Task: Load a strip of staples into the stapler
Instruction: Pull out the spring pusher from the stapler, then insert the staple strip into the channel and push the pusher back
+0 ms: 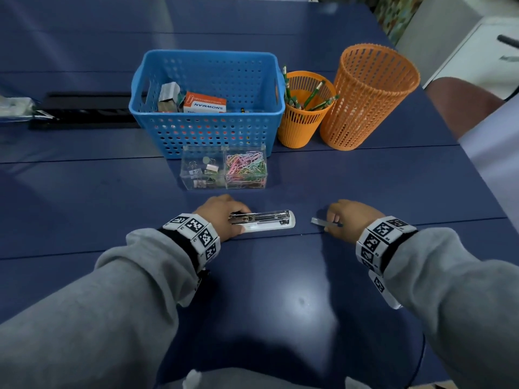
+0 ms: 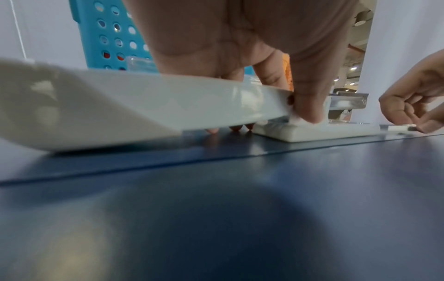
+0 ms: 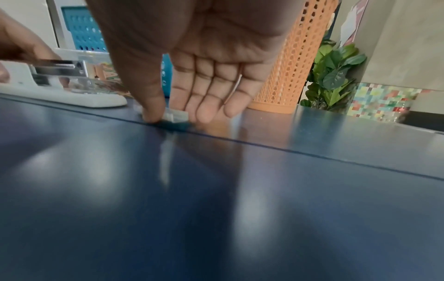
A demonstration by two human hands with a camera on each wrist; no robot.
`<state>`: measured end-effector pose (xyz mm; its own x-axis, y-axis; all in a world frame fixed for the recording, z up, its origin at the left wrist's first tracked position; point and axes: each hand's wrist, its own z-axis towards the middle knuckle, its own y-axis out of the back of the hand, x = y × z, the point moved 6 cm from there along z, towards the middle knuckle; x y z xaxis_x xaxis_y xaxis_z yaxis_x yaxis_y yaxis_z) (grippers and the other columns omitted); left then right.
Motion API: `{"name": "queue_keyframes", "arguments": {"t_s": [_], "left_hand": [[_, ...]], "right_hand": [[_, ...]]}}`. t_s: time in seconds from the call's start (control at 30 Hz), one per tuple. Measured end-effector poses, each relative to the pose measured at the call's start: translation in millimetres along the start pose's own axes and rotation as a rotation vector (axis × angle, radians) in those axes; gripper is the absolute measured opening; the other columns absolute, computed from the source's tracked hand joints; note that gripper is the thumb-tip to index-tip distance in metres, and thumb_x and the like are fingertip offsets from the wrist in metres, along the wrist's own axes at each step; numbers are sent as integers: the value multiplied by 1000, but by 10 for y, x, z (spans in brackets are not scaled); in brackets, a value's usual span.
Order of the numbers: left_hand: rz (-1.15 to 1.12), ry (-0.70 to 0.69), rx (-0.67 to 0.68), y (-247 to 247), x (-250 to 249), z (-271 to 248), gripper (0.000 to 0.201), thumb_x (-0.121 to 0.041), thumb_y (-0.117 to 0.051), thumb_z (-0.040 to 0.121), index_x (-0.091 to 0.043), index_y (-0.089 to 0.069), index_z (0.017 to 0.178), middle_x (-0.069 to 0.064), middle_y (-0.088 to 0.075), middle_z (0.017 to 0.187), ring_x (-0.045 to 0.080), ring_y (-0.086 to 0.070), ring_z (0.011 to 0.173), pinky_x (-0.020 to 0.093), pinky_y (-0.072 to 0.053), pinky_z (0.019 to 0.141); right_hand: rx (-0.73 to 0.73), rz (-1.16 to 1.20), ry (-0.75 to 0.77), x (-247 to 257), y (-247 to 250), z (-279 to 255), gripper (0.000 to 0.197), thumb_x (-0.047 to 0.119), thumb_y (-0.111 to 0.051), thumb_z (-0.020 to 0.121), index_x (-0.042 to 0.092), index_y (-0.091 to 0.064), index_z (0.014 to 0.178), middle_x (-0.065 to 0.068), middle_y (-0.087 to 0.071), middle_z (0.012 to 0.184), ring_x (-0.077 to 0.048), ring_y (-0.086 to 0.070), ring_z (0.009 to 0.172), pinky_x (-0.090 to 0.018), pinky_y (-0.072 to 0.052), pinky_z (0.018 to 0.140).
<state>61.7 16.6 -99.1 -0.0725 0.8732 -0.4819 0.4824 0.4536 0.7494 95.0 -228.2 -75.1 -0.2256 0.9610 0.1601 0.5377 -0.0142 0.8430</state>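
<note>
A white stapler (image 1: 269, 221) lies on the blue table (image 1: 252, 290), its metal magazine (image 1: 264, 216) exposed on top. My left hand (image 1: 224, 217) grips the stapler's rear end. In the left wrist view its white cover (image 2: 120, 106) is swung back toward the wrist, thumb in front and fingers behind it. A short way right of the stapler's nose, a silver staple strip (image 1: 323, 222) lies on the table. My right hand (image 1: 348, 217) pinches that strip (image 3: 176, 115) between the thumb and the other fingers, low against the surface.
Behind the stapler stands a clear two-part box (image 1: 224, 169) of binder clips and paper clips. Further back are a blue perforated basket (image 1: 207, 130) holding small boxes, an orange pencil cup (image 1: 303, 127) and a tall orange mesh bin (image 1: 368, 102). A black tray (image 1: 84, 110) lies far left.
</note>
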Motion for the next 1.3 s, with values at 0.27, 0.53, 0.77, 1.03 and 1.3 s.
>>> {"name": "queue_keyframes", "arguments": {"t_s": [0.27,0.53,0.77,1.03,1.3], "left_hand": [[2,-34,44,6,-85,5,44,-29,-63,82,-29,-52,124,1,-53,129,22,-49,120,42,-39,107],[52,-14,65,109,25,-60,52,-31,-65,81,-25,-48,130,0,-49,138,20,-47,125,33,-37,106],[104,64,40,203,328,-177,42,-31,-68,78,-25,-56,117,4,-53,121,24,-51,114,39,-44,100],[82,54,46,209,391,-238,33,-31,-66,79,-29,-57,110,1,-55,116,22,-53,109,42,-45,99],[86,43,53,219,379,-277,30,-28,-65,80,-27,-58,110,1,-55,116,22,-53,108,39,-45,96]], "right_hand": [[-162,74,279,804,261,-30,32,25,-55,88,15,-57,119,-7,-60,111,-25,-57,103,-39,-47,89],[-73,-88,285,1012,149,88,30,24,-47,91,16,-59,118,-8,-57,118,-28,-55,107,-39,-47,87],[-72,-75,297,993,115,59,29,28,-50,90,18,-60,115,-5,-59,115,-26,-58,103,-38,-48,82],[-89,-44,274,973,96,27,20,23,-53,89,15,-61,105,-5,-59,113,-26,-57,103,-38,-48,84],[-225,338,135,849,230,1,8,19,-57,87,16,-50,85,10,-54,67,-17,-55,66,-25,-43,58]]}}
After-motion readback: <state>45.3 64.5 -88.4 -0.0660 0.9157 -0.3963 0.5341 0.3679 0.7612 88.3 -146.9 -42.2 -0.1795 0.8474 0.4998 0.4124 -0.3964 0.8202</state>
